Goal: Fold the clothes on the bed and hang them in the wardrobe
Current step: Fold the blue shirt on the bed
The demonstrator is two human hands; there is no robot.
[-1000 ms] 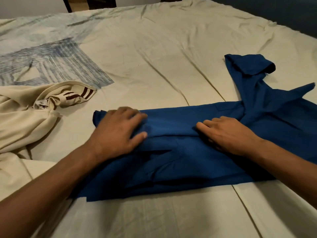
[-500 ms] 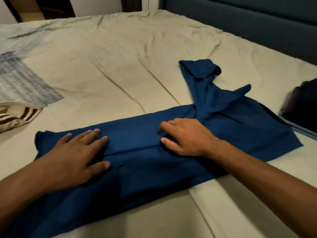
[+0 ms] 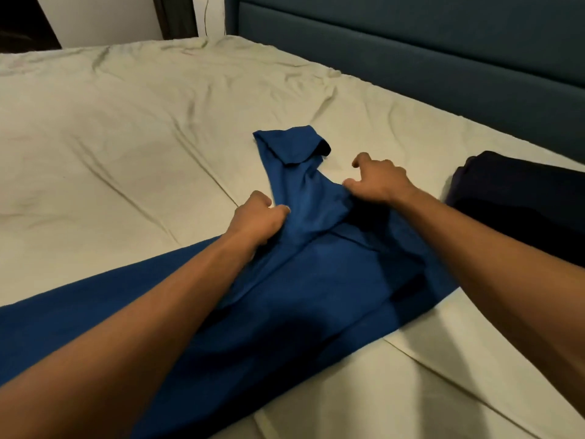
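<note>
Between both hands' (image 3: 258,217) (image 3: 378,179) grip, blue shirt (image 3: 304,248) bunches

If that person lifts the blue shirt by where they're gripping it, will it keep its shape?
Probably not. The blue shirt bunches where the left hand grips it, so it looks floppy. It likely drapes and unfolds. Seemingly light, too: the sleeve lies thin and flat.

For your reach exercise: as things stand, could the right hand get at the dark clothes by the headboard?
Probably yes. The right hand pinches the blue shirt, and the dark clothes lie just to its right with only bare sheet between; it would have to let go first.
</note>
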